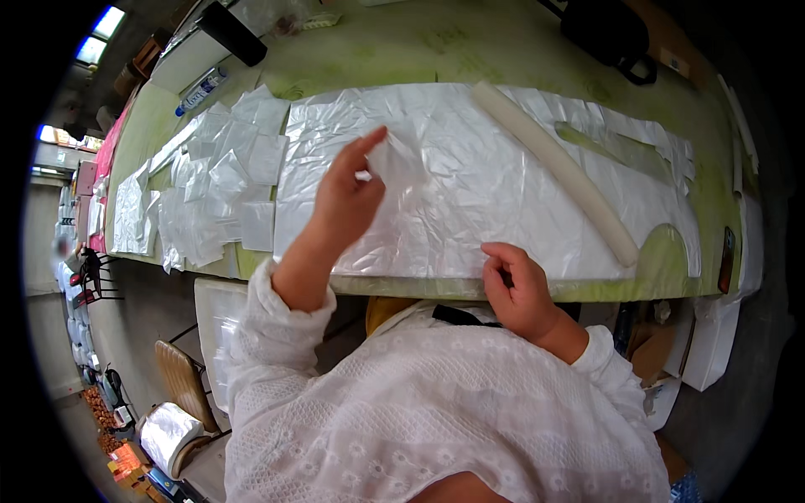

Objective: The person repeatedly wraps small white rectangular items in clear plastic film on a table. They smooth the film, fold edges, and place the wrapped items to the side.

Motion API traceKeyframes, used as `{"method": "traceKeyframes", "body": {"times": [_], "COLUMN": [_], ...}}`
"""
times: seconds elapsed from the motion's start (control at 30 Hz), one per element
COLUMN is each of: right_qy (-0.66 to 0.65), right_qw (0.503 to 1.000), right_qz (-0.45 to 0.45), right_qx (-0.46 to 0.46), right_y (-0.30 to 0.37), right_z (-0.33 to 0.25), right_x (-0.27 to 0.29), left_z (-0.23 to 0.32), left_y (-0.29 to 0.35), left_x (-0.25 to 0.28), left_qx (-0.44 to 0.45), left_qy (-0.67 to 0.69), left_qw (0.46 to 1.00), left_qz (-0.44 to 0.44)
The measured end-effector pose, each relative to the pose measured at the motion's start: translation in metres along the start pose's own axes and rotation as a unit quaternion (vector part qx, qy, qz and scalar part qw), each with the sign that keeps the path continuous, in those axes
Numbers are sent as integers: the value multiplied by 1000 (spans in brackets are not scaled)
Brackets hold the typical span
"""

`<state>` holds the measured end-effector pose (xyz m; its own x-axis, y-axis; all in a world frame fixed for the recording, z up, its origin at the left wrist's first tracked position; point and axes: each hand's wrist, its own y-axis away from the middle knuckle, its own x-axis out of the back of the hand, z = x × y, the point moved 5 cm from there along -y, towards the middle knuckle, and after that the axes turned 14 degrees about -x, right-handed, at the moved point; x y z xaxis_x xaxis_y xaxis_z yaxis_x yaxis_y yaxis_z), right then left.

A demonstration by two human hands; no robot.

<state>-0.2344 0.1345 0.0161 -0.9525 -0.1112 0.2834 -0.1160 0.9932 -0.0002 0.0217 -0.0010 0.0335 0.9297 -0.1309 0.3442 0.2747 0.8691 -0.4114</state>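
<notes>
My left hand (345, 201) is raised over the left half of a wide white plastic sheet (470, 201). Its forefinger stretches out, while the thumb and another finger appear pinched on a thin clear plastic film (405, 158); the film's edges blend into the sheet. Near the sheet's front edge, my right hand (521, 289) is loosely curled, thumb close to forefinger, with nothing visible in it. To the left lies a spread of small clear plastic bags (226, 172), overlapping one another. A long pale roll or tube (558, 172) rests slantwise across the right part of the sheet.
The table has a green patterned cover (377, 46). At its far left are a plastic bottle (201, 90) and a black cylinder (231, 33); a black bag (605, 33) sits far right. A dark phone-like object (727, 260) lies by the right edge. Chairs (184, 381) stand lower left.
</notes>
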Motion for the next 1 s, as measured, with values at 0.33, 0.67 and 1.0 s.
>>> {"method": "traceKeyframes", "body": {"times": [0.33, 0.67, 1.0], "right_qy": [66, 61, 82], "right_qw": [996, 996, 993], "right_qz": [-3, -11, 34], "right_qx": [52, 67, 76], "right_y": [-9, -12, -6], "right_z": [-12, -9, -13], "right_x": [1, 4, 17], "left_z": [-114, -127, -129], "left_y": [-154, -138, -142], "left_x": [133, 116, 119], "left_qx": [91, 117, 122], "left_qy": [-407, -454, -521], "left_qw": [908, 883, 845], "left_qz": [37, -22, 8]}}
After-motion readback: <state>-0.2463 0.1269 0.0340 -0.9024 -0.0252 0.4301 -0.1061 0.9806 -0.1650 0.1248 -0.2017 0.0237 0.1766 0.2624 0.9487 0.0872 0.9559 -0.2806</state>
